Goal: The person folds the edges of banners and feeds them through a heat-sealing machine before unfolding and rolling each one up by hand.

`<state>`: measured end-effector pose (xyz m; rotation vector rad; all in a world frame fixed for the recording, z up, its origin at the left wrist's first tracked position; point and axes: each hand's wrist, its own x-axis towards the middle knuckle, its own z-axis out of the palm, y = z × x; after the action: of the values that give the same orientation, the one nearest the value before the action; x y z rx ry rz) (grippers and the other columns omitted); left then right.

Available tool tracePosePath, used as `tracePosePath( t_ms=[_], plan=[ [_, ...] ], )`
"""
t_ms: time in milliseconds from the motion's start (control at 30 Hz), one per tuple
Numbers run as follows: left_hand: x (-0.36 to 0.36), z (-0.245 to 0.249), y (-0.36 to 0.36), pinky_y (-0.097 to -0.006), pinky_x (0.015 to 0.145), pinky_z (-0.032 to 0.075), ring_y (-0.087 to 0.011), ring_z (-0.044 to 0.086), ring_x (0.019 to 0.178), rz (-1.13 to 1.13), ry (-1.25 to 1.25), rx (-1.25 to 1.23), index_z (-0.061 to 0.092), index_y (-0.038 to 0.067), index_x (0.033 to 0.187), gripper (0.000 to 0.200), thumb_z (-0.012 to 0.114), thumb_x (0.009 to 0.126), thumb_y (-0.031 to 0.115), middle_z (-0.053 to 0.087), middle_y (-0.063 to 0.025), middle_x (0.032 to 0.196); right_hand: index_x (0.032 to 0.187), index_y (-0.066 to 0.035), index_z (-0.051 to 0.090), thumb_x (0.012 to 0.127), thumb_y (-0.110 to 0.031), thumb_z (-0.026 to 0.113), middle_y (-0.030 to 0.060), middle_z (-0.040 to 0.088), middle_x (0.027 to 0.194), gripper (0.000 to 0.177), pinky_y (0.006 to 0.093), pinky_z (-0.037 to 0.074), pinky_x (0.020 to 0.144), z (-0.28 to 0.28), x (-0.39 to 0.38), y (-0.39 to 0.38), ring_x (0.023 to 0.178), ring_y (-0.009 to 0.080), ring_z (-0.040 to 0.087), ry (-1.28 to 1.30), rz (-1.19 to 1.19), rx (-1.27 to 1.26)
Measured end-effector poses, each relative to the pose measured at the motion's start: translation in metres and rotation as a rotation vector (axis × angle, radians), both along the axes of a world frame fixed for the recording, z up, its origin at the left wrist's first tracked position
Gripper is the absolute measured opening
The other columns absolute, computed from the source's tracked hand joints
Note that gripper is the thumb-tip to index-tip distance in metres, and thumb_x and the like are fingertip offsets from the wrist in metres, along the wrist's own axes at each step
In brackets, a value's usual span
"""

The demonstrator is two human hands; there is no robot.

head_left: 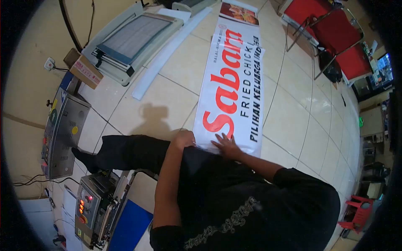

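A long white banner [234, 79] with red and black lettering lies stretched out on the floor in front of me, with a food picture at its far end. My left hand [184, 139] is closed at the banner's near left corner, its fingertips partly hidden. On the near end of the banner, my right hand [227, 146] rests with its fingers spread over the white surface beside the large red letter. The near edge of the banner meets my dark trousers [138, 152].
At upper left stands a flat paper cutter [136, 39] beside a cardboard box [86, 70] and a white strip [171, 52]. Metal machines [69, 134] with cables and a lit control panel [86, 205] stand at left. A red chair [337, 35] is at upper right.
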<state>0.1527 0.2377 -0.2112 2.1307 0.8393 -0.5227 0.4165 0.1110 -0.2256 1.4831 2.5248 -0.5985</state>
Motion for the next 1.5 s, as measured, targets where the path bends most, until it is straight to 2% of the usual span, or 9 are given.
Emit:
tracePosePath(
  t_ms=[300,367,467,600,733,900,967,1167,1500],
  plan=[
    [-0.018,-0.035,0.012,-0.0365,0.073,0.049,-0.0218,0.063,0.076,0.375,-0.091,-0.299,0.071,0.005,0.103,0.038,0.065,0.088,0.039,0.07,-0.0098,0.085,0.146,-0.019,0.036,0.091,-0.022,0.056,0.0157,0.031,0.151,0.058,0.0601,0.033,0.105,0.023,0.121,-0.103,0.137,0.0355,0.034,-0.169,-0.009,-0.102],
    [-0.019,-0.035,0.016,-0.0367,0.068,0.049,-0.0207,0.061,0.07,0.548,-0.123,-0.5,0.07,0.0,0.096,0.041,0.06,0.089,0.039,0.066,-0.0134,0.077,0.129,-0.014,0.058,0.093,-0.024,0.056,0.0172,0.053,0.13,0.038,0.0449,0.043,0.097,0.009,0.15,-0.102,0.116,0.0332,0.053,0.571,-0.364,-0.424],
    [-0.021,-0.034,0.018,-0.0361,0.061,0.048,-0.02,0.059,0.062,0.613,-0.046,-0.45,0.071,0.001,0.094,0.037,0.063,0.088,0.037,0.064,-0.0128,0.071,0.096,-0.005,0.072,0.093,-0.027,0.064,0.0066,0.064,0.103,0.023,0.0291,0.044,0.087,-0.004,0.18,-0.089,0.093,0.0176,0.057,0.453,-0.968,-0.932],
    [-0.024,-0.038,0.017,-0.0372,0.059,0.048,-0.0209,0.058,0.06,0.673,-0.01,-0.477,0.07,0.0,0.095,0.034,0.065,0.086,0.032,0.062,-0.0132,0.066,0.104,-0.006,0.07,0.092,-0.027,0.065,0.0022,0.067,0.086,0.025,0.0299,0.048,0.087,0.004,0.192,-0.064,0.094,0.0151,0.061,0.527,-1.164,-1.121],
    [-0.022,-0.023,0.023,-0.0377,0.065,0.05,-0.0243,0.062,0.064,0.815,0.117,-0.33,0.07,-0.003,0.094,0.038,0.072,0.079,0.032,0.066,-0.018,0.072,0.124,-0.005,0.059,0.075,-0.039,0.073,0.0141,0.064,0.117,0.061,0.036,0.048,0.093,0.023,0.161,-0.029,0.107,0.0282,0.061,-0.058,-0.472,-0.119],
    [-0.026,-0.013,0.031,-0.042,0.074,0.052,-0.0286,0.067,0.076,0.524,0.159,-0.325,0.069,-0.003,0.099,0.042,0.072,0.076,0.031,0.069,-0.0222,0.087,0.132,-0.014,0.054,0.077,-0.035,0.071,0.015,0.061,0.122,0.061,0.0413,0.044,0.099,0.051,0.023,0.008,0.115,0.0333,0.056,0.211,-0.28,-0.219],
    [-0.033,-0.028,0.03,-0.0439,0.077,0.051,-0.0315,0.067,0.084,1.149,-0.02,-0.181,0.066,-0.001,0.105,0.038,0.065,0.081,0.028,0.068,-0.0202,0.092,0.132,-0.005,0.052,0.079,-0.028,0.068,0.0196,0.055,0.13,0.06,0.0422,0.037,0.106,0.036,0.013,0.04,0.123,0.0349,0.05,0.063,-0.204,-0.621],
    [-0.047,-0.013,0.035,-0.042,0.082,0.05,-0.0325,0.066,0.089,1.903,-0.371,0.27,0.063,0.003,0.098,0.029,0.058,0.087,0.029,0.069,-0.0157,0.093,0.128,0.0,0.052,0.078,-0.048,0.068,0.0253,0.057,0.121,0.071,0.0412,0.045,0.096,0.036,0.056,0.181,0.113,0.0351,0.056,0.267,-0.365,-0.248],
    [-0.047,-0.043,0.039,-0.0297,0.064,0.051,-0.0163,0.062,0.069,1.874,-0.734,0.305,0.06,0.0,0.097,0.017,0.059,0.087,0.014,0.064,-0.0077,0.08,0.138,-0.006,0.037,0.062,-0.028,0.081,0.0241,0.045,0.134,0.091,0.0487,0.048,0.094,0.014,-0.011,0.083,0.12,0.0416,0.048,0.042,-0.059,-0.171]
  ],
)
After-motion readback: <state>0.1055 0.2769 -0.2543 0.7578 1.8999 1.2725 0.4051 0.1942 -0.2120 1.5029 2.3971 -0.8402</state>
